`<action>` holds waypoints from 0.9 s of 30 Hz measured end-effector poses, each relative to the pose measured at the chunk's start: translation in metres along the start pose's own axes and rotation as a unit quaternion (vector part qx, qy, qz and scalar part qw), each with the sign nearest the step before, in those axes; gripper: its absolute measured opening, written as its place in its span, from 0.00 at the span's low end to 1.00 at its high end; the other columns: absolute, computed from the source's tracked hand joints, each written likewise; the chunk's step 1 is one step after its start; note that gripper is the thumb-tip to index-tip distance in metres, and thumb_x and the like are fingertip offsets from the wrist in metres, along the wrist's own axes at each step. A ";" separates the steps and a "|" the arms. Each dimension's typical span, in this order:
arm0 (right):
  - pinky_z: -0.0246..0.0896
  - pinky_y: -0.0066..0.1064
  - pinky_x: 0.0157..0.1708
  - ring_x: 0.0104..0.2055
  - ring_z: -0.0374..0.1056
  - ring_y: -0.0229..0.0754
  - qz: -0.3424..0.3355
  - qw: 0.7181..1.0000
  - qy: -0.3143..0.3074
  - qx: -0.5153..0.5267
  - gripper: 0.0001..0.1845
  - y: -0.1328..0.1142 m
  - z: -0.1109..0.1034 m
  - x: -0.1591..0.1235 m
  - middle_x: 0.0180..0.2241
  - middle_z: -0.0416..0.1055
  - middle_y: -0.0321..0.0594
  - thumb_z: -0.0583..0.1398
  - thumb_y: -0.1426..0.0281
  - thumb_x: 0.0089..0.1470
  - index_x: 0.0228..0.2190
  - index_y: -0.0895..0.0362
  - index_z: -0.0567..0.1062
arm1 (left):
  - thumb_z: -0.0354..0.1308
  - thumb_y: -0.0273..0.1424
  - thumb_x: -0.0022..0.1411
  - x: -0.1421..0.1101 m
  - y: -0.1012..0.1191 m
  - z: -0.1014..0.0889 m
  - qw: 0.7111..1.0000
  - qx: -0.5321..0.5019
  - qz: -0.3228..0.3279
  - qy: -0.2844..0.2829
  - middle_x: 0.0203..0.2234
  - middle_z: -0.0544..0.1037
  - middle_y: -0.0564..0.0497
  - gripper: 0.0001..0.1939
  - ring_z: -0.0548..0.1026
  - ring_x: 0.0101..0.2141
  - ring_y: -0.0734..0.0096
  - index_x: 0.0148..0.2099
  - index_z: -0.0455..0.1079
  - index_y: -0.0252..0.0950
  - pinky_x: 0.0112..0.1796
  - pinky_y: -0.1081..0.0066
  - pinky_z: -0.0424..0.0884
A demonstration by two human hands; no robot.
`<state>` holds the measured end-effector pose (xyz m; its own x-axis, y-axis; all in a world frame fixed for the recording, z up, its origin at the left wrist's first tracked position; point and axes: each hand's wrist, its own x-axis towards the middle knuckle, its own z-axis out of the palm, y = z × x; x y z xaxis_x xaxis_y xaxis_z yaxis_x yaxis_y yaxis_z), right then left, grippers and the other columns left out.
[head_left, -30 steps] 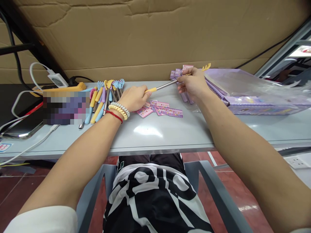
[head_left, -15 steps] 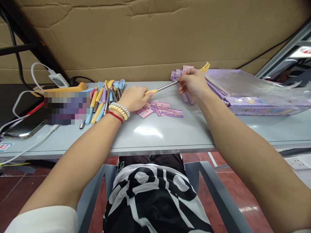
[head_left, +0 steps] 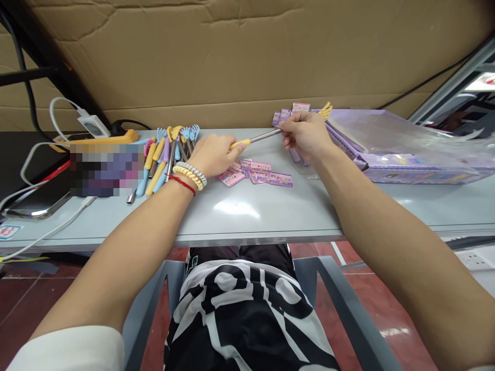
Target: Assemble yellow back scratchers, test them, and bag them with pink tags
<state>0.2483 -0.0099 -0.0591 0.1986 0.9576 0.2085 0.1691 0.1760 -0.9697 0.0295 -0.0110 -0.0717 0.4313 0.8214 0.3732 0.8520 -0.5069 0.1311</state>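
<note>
Holding a back scratcher (head_left: 266,135) just beyond pink cards (head_left: 276,179) on the table (head_left: 201,219), the left hand (head_left: 214,154) wraps its yellow handle (head_left: 244,142) while the right hand (head_left: 305,136) grips its metal rod (head_left: 270,133) near the claw (head_left: 327,110), apparently for steadiness.

Cardboard (head_left: 247,62): brown, creased, far side
Tabletop (head_left: 301,216): pale grey, glossy
Glare (head_left: 236,208): white, tabletop's near part
Floor (head_left: 23,304): red tiles
Chair (head_left: 350,309): grey, near

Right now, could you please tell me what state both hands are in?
Left hand: closed, holding the yellow back scratcher by its handle.
Right hand: closed, holding the same back scratcher's metal shaft.
</note>
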 end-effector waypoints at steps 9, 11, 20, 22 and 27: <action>0.52 0.23 0.11 0.13 0.57 0.30 -0.027 1.000 0.008 0.002 0.13 0.007 -0.001 0.007 0.17 0.61 0.31 0.62 0.77 0.50 0.21 0.57 0.62 | 0.42 0.46 0.68 -0.002 0.003 -0.003 1.000 0.001 0.013 0.009 0.19 0.70 0.48 0.25 0.69 0.24 0.61 0.29 0.69 0.36 0.31 0.65 0.58; 0.52 0.22 0.11 0.14 0.57 0.30 -0.034 0.999 0.003 -0.009 0.13 0.008 0.000 0.006 0.17 0.61 0.31 0.63 0.75 0.51 0.22 0.57 0.62 | 0.41 0.47 0.68 -0.002 0.003 -0.002 1.000 0.001 0.012 0.007 0.19 0.70 0.47 0.26 0.69 0.24 0.61 0.30 0.70 0.36 0.31 0.65 0.58; 0.55 0.23 0.14 0.15 0.57 0.30 -0.054 0.996 -0.059 -0.030 0.14 0.005 0.021 -0.012 0.20 0.63 0.32 0.66 0.68 0.52 0.26 0.57 0.64 | 0.41 0.47 0.69 -0.003 0.008 -0.002 1.000 -0.013 0.022 -0.003 0.18 0.71 0.48 0.26 0.71 0.26 0.59 0.33 0.72 0.36 0.30 0.65 0.58; 0.55 0.23 0.14 0.16 0.58 0.30 -0.048 0.996 -0.066 -0.035 0.14 0.003 0.020 -0.012 0.20 0.63 0.32 0.66 0.67 0.52 0.27 0.57 0.64 | 0.41 0.48 0.69 -0.002 0.008 -0.002 1.000 -0.021 0.019 -0.006 0.19 0.72 0.47 0.26 0.71 0.26 0.59 0.33 0.73 0.36 0.30 0.65 0.57; 0.58 0.24 0.18 0.19 0.61 0.32 -0.072 0.992 -0.076 -0.075 0.17 0.005 0.011 -0.008 0.25 0.67 0.33 0.65 0.68 0.49 0.41 0.54 0.68 | 0.41 0.50 0.68 0.002 0.000 -0.003 0.999 -0.032 0.000 -0.001 0.19 0.72 0.47 0.28 0.69 0.25 0.61 0.30 0.72 0.37 0.29 0.65 0.56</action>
<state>0.2368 -0.0142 -0.0674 0.0155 0.9503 0.3109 0.3286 0.2888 -0.8992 0.0295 -0.0104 -0.0684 0.4329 0.8216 0.3710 0.8311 -0.5231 0.1889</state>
